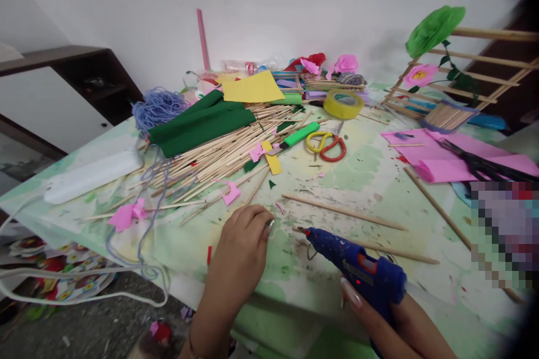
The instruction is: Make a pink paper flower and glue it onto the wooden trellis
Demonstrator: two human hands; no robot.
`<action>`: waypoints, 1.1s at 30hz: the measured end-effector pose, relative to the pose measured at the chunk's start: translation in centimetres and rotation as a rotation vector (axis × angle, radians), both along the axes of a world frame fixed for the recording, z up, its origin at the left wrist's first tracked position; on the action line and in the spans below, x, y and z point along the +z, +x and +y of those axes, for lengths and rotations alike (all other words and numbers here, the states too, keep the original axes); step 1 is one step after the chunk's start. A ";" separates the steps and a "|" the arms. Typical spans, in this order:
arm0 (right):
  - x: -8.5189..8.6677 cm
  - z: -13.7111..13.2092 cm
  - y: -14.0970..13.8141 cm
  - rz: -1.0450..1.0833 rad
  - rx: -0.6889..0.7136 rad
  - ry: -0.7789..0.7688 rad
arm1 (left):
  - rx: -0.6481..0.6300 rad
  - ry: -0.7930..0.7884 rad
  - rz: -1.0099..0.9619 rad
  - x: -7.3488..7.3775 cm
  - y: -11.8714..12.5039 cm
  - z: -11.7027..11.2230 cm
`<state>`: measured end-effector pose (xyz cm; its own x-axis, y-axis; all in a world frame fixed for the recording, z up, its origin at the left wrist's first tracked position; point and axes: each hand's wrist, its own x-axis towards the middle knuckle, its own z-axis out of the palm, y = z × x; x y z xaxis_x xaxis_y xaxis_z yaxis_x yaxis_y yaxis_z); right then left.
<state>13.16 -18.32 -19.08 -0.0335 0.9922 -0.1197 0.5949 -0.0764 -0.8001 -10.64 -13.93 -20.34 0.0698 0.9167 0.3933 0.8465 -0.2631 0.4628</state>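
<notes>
A blue hot glue gun (353, 261) is gripped in my right hand (370, 314), its nozzle pointing left and a small red light lit on its body. The nozzle tip is close to the left end of a thin wooden stick (396, 251) on the table. Another wooden stick (343, 211) lies just beyond, roughly parallel. My left hand (242, 244) rests low over the table left of the nozzle, fingers curled together; whatever they hold, if anything, is hidden. Near it are a pink paper scrap (231, 193) and a small red piece (209, 254).
Behind lie a pile of thin sticks (227, 148), green paper (202, 123), a green-handled cutter (301, 134), scissors (326, 144) and a tape roll (343, 104). A stick frame with paper flowers (463, 76) stands right. Blue yarn (158, 112) and a white cable (96, 298) are left.
</notes>
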 end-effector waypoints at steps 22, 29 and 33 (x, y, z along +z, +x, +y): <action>1.4 0.4 -0.9 0.051 -0.078 -0.067 | -0.022 -0.013 0.018 0.2 -0.1 -0.2; 2.6 0.3 -2.1 0.077 -0.160 -0.075 | -0.026 0.000 0.015 0.3 -0.1 -0.1; 2.7 0.4 -2.0 0.105 -0.176 -0.052 | -0.028 0.002 0.016 0.3 0.0 -0.1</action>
